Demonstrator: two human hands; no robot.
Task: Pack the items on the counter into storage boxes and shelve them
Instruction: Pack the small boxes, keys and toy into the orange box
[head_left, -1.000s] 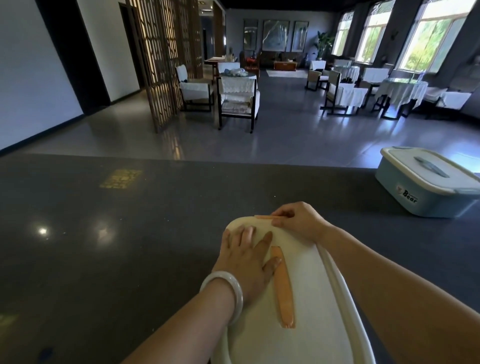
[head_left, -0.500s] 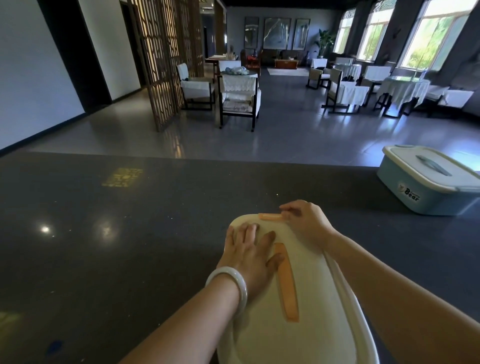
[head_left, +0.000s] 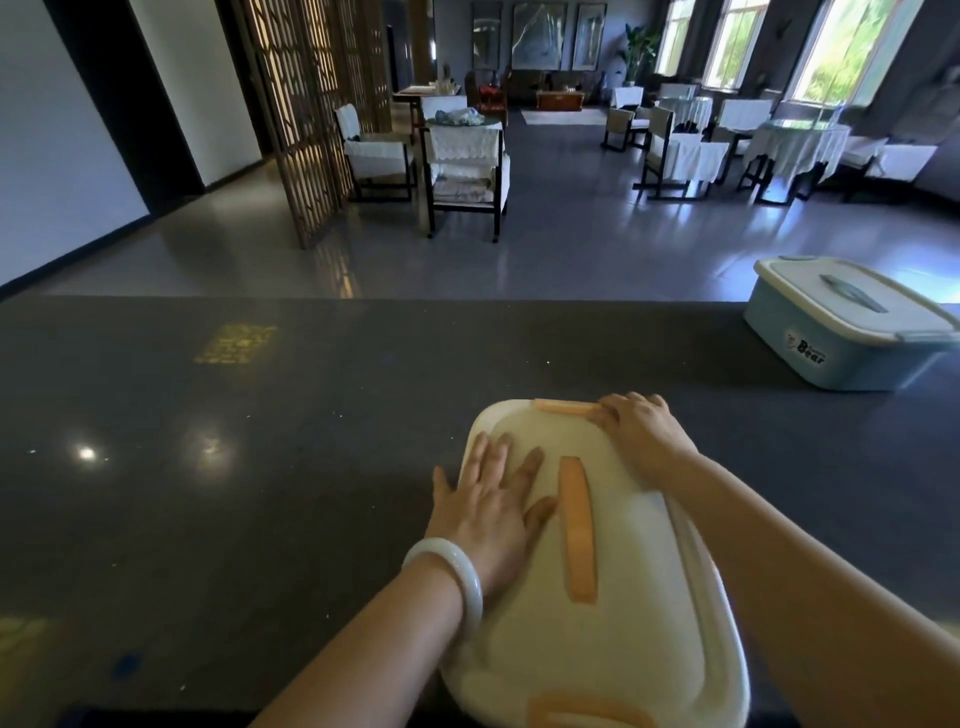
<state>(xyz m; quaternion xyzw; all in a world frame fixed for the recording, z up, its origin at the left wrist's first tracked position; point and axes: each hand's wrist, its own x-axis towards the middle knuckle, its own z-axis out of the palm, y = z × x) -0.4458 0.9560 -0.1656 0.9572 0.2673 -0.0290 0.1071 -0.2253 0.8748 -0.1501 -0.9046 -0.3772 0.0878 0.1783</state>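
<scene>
Cream storage box (head_left: 613, 639) lies lidded at the near edge of the dark stone counter (head_left: 208, 493), both hands on it

Left hand (head_left: 493, 514), fingers flat and spread, presses the lid beside the orange handle (head_left: 577, 527); right hand (head_left: 636, 428) curls its fingers over the orange clasp (head_left: 563, 407) on the far rim. Counter lies bare to the left and beyond; a blue lidded box (head_left: 852, 332) sits well apart at the far right edge

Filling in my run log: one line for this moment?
left hand: flat on cream lid | right hand: at far orange latch | blue box: closed, on counter
</scene>
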